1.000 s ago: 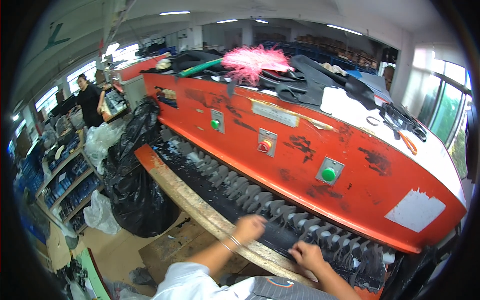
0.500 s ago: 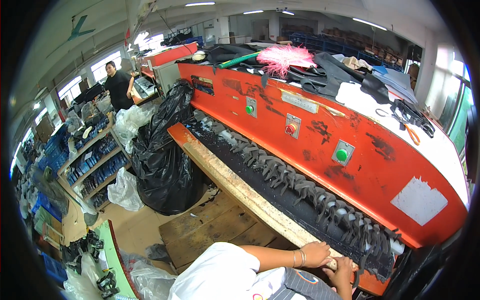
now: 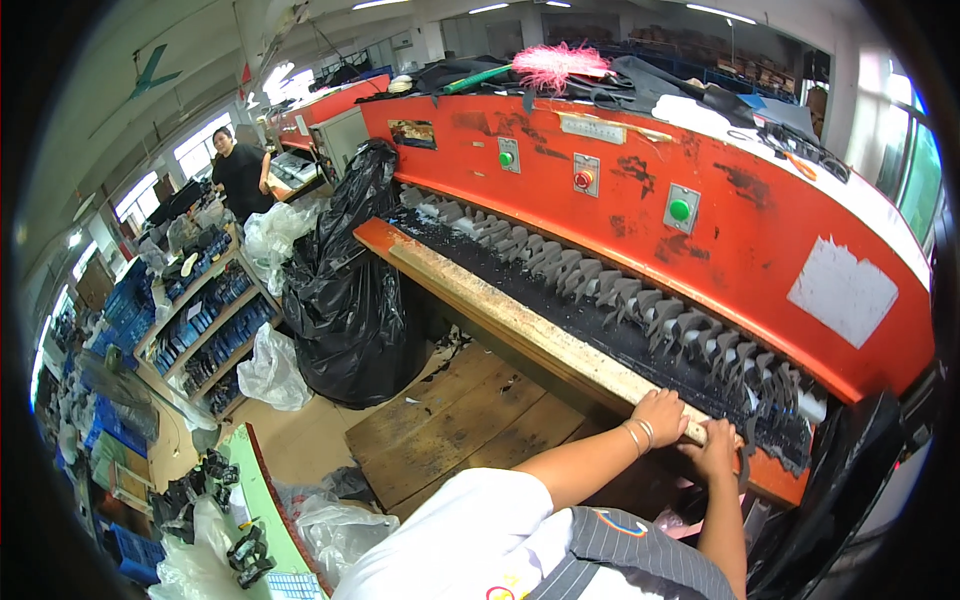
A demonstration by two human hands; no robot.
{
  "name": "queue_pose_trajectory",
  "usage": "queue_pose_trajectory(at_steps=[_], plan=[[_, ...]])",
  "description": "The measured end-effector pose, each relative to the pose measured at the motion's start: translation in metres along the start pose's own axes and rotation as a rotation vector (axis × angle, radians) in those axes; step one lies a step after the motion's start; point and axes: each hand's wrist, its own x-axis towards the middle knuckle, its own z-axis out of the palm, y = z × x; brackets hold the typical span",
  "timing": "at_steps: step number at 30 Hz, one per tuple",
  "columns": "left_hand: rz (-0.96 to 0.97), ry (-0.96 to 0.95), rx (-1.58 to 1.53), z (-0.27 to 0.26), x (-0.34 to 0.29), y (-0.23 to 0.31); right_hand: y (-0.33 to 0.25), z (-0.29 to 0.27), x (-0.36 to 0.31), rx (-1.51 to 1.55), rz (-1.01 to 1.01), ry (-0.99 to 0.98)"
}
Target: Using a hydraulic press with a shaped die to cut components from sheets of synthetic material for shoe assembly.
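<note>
Both hands rest on the worn wooden rail (image 3: 520,320) along the front edge of the long red machine (image 3: 760,230), near its right end. The left hand (image 3: 660,415) lies curled over the rail; the right hand (image 3: 715,450), just beside it, grips the rail's edge below the row of dark toothed parts (image 3: 640,300). A bulging black bag (image 3: 345,290) stands at the machine's left end.

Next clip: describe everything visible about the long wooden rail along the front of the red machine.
The wooden rail is a long, pale, worn plank with dark grime along its top, lying flat along the front lip of the red machine. It runs from the orange end near the black plastic bag down to the lower right. Behind it sits a row of dark toothed parts. The left hand rests on its near end, the right hand just beyond; whether they grip it is unclear.
</note>
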Motion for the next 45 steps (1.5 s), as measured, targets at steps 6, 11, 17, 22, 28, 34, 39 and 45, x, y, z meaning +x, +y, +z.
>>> queue_pose_trajectory(at_steps=[6, 11, 17, 22, 28, 34, 39, 45], plan=[[-0.118, -0.107, -0.032, 0.014, 0.024, -0.039, -0.009, 0.019, 0.038, 0.018, 0.001, -0.12], [-0.101, -0.091, 0.047, 0.049, 0.068, -0.087, 0.039, 0.089, 0.081, 0.145, -0.146, -0.038], [0.126, -0.76, 0.215, 0.017, 0.15, -0.063, 0.113, 0.043, 0.091, 0.55, -0.083, -0.256], [0.459, 0.058, -0.292, 0.084, 0.216, 0.02, 0.182, -0.034, 0.12, 0.261, 0.113, 0.241], [0.493, 0.06, -0.093, 0.144, 0.231, 0.032, 0.203, -0.032, 0.186, -0.103, 0.223, -0.16], [0.668, 0.084, -0.258, 0.113, 0.248, 0.035, 0.205, -0.058, 0.247, -0.142, 0.323, -0.761], [0.511, 0.088, -0.455, 0.138, 0.235, 0.045, 0.245, -0.042, 0.225, 0.024, 0.148, -0.59], [0.337, 0.068, -0.648, 0.141, 0.243, 0.049, 0.245, -0.048, 0.223, 0.074, 0.097, -0.473]])
